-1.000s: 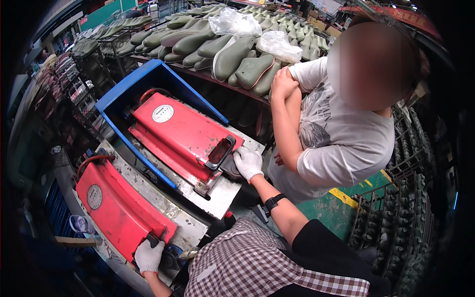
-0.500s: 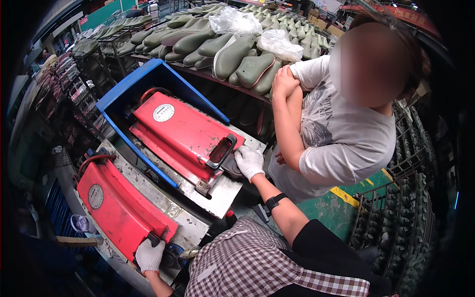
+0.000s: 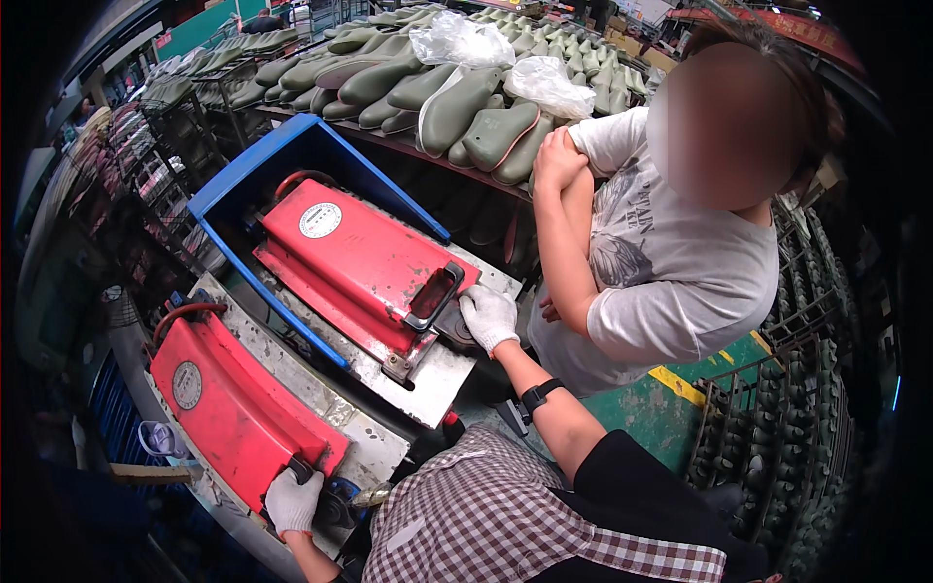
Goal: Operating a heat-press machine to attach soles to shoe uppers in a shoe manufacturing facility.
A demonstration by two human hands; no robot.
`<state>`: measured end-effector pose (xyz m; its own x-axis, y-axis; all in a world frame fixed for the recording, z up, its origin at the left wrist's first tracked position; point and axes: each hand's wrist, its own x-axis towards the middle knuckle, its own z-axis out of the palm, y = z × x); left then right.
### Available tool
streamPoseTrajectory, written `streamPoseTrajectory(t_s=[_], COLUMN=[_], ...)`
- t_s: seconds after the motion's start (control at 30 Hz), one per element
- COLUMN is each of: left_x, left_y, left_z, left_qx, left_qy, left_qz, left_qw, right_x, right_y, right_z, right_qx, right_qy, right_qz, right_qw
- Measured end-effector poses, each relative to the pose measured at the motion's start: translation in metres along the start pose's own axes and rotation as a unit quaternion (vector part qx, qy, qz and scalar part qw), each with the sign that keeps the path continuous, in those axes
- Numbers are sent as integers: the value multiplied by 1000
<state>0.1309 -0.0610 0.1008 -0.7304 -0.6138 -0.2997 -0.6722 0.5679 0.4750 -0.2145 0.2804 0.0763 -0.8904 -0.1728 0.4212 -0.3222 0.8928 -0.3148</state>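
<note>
Two red metal covers sit side by side on a metal bench. My left hand, in a white knit glove, is closed round the black handle at the near end of the left red cover. Beside it, a dark rounded piece shows under that end. My right hand, gloved too, is closed over the edge of another dark rounded piece at the near end of the right red cover. The looped black handle of that cover stands free of my fingers, whose tips are partly hidden.
A blue hood surrounds the back of the right cover. Behind it, a rack holds many green shoe lasts and crumpled clear plastic. A person stands at the right with arms crossed. Racks of dark pieces stand at far right.
</note>
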Motion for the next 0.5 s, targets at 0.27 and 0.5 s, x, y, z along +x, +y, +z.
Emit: streamPoseTrajectory(t_s=[0.27,0.5], left_x=[-1,-3], left_y=[4,6], left_z=[-2,-5], left_qx=[13,2], left_qy=[-2,0], left_qz=[-10,3], left_qw=[1000,1000], right_x=[0,1], right_y=[-1,1], right_z=[-2,0], right_qx=[4,9], right_qy=[5,3], right_qz=[-2,-3], right_qw=[1000,1000])
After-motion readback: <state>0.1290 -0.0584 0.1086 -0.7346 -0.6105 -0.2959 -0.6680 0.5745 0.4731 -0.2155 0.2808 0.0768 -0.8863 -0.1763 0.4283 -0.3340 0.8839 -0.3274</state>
